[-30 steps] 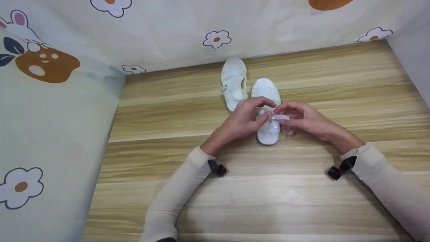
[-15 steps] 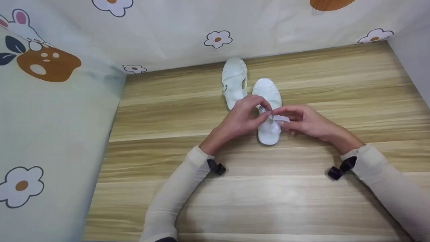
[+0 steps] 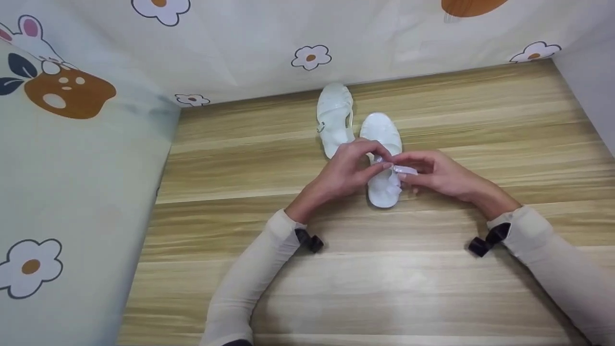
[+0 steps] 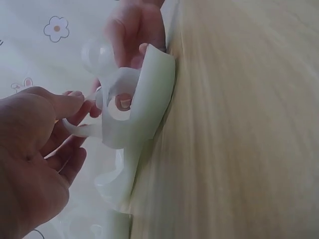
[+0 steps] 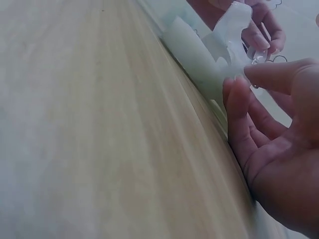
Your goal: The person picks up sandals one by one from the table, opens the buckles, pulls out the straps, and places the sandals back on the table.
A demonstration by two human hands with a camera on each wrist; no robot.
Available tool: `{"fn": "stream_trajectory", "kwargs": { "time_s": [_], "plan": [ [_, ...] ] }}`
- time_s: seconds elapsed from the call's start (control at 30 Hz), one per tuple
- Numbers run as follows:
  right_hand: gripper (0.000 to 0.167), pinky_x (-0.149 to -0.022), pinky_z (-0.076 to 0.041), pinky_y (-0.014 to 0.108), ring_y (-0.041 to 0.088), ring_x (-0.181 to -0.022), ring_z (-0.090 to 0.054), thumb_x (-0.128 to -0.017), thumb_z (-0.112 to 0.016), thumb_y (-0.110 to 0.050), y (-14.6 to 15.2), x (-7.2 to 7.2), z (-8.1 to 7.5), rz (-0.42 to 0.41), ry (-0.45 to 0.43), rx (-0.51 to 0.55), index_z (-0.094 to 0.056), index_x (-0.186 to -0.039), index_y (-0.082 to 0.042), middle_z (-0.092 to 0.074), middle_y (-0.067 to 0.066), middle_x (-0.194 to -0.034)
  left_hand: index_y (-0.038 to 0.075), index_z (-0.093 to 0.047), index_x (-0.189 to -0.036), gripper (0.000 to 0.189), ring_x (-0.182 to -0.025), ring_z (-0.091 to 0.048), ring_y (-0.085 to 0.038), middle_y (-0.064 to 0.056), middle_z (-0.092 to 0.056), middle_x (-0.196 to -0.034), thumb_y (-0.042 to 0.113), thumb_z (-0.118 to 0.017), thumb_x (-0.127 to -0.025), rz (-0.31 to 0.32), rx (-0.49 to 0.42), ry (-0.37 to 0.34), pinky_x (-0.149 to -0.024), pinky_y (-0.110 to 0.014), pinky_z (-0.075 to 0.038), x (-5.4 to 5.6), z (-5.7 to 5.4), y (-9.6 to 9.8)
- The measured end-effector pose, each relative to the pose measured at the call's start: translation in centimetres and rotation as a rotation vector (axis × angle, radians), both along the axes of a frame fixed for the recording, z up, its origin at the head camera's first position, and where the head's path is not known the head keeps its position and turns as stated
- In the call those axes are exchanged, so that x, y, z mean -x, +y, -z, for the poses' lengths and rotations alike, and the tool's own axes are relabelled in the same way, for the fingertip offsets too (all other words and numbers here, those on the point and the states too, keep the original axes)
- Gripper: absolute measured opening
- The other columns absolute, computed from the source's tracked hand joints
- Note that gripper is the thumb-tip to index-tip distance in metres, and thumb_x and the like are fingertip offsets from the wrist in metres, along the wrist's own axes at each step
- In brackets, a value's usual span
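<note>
A white sandal lies on the wooden surface, toe toward the back wall. My left hand reaches over it from the left, thumb and forefinger pinching the sandal's strap near the buckle. From the other side, my right hand holds the strap end between thumb and fingers, right beside the left fingertips. The small buckle shows in the right wrist view but is partly covered by fingers. A matching sandal stands just left and farther back, its heel partly hidden behind my left hand.
The wood-grain surface runs up to a cream wall covering printed with flowers at the back. Another printed wall rises on the left, and a pale wall bounds the right.
Both hands stay at the same sandal. The strap end and the left fingertips have shifted slightly to the right, and the right forefinger has straightened toward the left fingertips.
</note>
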State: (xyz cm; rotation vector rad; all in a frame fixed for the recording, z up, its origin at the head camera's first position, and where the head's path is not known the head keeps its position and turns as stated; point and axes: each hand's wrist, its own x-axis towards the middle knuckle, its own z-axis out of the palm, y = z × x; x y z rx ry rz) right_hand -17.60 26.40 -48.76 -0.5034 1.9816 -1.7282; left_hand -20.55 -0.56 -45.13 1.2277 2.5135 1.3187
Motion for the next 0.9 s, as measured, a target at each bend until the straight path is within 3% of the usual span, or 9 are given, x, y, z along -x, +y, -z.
{"fn": "stream_trajectory", "kwargs": {
  "time_s": [0.2,0.43,0.9],
  "plan": [
    [0.034,-0.080,-0.065,0.030,0.014,-0.097,-0.073,-0.107,-0.069,-0.013,-0.06,0.27,0.22,-0.043,0.018,0.010,-0.065,-0.138,0.000,-0.071,0.010,-0.131,0.011,-0.079,-0.114,0.012,-0.111,-0.069,-0.014,0.001,-0.081,-0.111,0.018,-0.075,-0.103,-0.031,0.005,0.026,-0.105,-0.036,-0.054,-0.05,0.36,0.38],
    [0.032,-0.090,-0.066,0.033,0.014,-0.102,-0.076,-0.107,-0.068,-0.010,0.00,0.17,0.44,-0.026,0.010,0.029,-0.065,-0.134,0.005,-0.071,0.008,-0.129,0.013,-0.081,-0.116,0.015,-0.113,-0.069,-0.014,0.002,-0.082,-0.115,0.018,-0.075,-0.103,-0.030,0.082,0.050,-0.105,-0.029,-0.050,-0.05,0.43,0.18],
    [0.033,-0.093,-0.066,0.038,0.016,-0.104,-0.077,-0.103,-0.073,-0.008,-0.10,0.17,0.62,0.021,-0.038,0.061,-0.068,-0.131,0.008,-0.073,0.009,-0.126,0.014,-0.083,-0.113,0.014,-0.109,-0.069,-0.012,0.004,-0.082,-0.111,0.016,-0.078,-0.100,-0.054,0.140,-0.011,-0.103,-0.031,-0.049,-0.12,0.42,0.41]
  ]
}}
